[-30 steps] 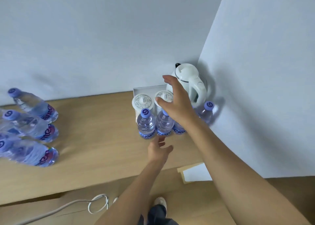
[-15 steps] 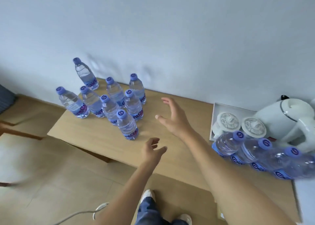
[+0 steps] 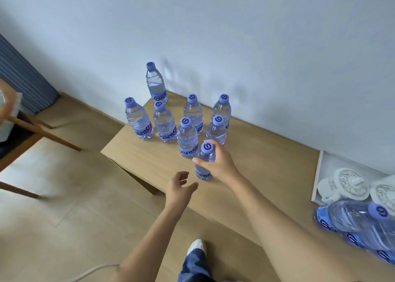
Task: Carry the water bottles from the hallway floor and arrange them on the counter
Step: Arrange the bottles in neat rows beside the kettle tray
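Now the right hand (image 3: 222, 164), open over the counter (image 3: 267, 164) half a second ago, grips the nearest bottle (image 3: 204, 164); left hand (image 3: 179, 191) hangs loosely curled, holding nothing, at its 7 o'clock, near the counter's front edge.

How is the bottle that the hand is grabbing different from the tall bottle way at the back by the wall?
The front clear plastic water bottle is gripped by the right hand; the back clear plastic water bottle stands untouched. The front one is nearest the wooden counter's front edge; the back one stands by the wall, apart from the cluster. Both are upright, with purple caps and blue labels.
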Action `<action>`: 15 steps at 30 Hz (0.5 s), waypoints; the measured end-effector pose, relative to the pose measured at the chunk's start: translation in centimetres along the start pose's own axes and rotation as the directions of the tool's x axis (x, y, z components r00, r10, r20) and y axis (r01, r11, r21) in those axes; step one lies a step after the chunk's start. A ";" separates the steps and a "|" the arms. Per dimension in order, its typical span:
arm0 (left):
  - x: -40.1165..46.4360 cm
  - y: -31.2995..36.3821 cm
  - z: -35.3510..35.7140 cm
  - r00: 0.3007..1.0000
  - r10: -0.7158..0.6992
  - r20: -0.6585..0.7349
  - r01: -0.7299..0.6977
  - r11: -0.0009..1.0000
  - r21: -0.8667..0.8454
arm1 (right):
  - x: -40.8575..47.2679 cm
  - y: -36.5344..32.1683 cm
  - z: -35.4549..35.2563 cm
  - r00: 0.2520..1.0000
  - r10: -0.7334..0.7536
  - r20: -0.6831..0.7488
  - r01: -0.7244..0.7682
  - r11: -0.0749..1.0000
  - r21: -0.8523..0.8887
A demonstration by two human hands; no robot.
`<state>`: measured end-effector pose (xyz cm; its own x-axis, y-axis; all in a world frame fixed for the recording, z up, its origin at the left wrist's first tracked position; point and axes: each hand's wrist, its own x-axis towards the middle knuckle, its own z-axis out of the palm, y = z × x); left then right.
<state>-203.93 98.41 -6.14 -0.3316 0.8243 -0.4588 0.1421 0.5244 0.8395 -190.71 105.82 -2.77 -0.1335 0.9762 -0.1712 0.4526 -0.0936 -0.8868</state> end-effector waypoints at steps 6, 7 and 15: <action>2.1 -1.1 -0.7 0.995 0.004 0.099 -0.007 1.000 0.024 | 0.9 0.9 1.8 0.994 0.057 -0.097 -0.047 0.994 0.101; 2.3 -1.3 -0.7 0.993 0.004 0.115 -0.007 1.000 0.029 | 1.0 1.1 1.9 0.992 0.062 -0.108 -0.049 0.991 0.121; 3.1 -1.3 0.8 0.950 0.193 0.247 -0.215 0.974 0.069 | 0.9 -0.9 0.6 0.991 0.079 -0.111 -0.055 0.977 0.205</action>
<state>-204.39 100.50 -8.93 -0.0575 0.9365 -0.3459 0.2745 0.3480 0.8964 -191.77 106.62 -2.43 0.0010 0.9813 -0.1924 0.2692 -0.1855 -0.9450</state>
